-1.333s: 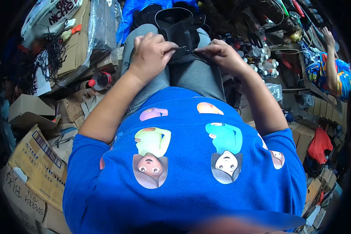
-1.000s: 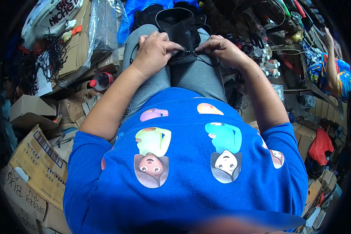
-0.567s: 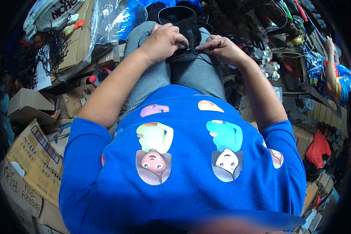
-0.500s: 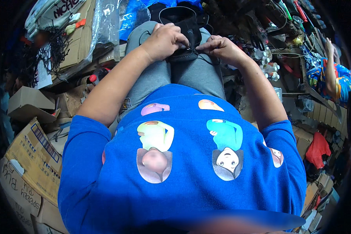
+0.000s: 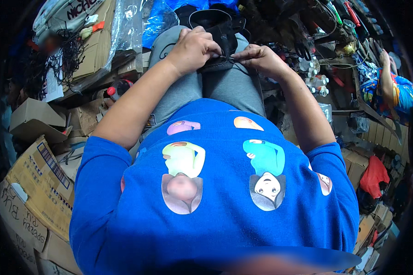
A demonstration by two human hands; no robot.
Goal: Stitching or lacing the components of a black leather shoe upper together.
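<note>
A black shoe rests on my lap between my grey-trousered knees, its round opening pointing away from me. My left hand lies along its left side, fingers closed in a pinch at the near end of the shoe. From the right, my right hand comes up to the same end with thumb and forefinger pressed together. Whatever is between those fingertips is too small to make out. A small pale glint shows between the two hands. A thin black cord curls over my left knee.
Flattened cardboard and clear plastic sheeting lie at the far left, near a tangle of black cords. A red-capped bottle is by my left thigh. Small clear bottles stand on the right. Another person's arm shows at far right.
Both hands stay at the near end of the shoe, with only a slight shift of the fingers. The view has moved a little.
</note>
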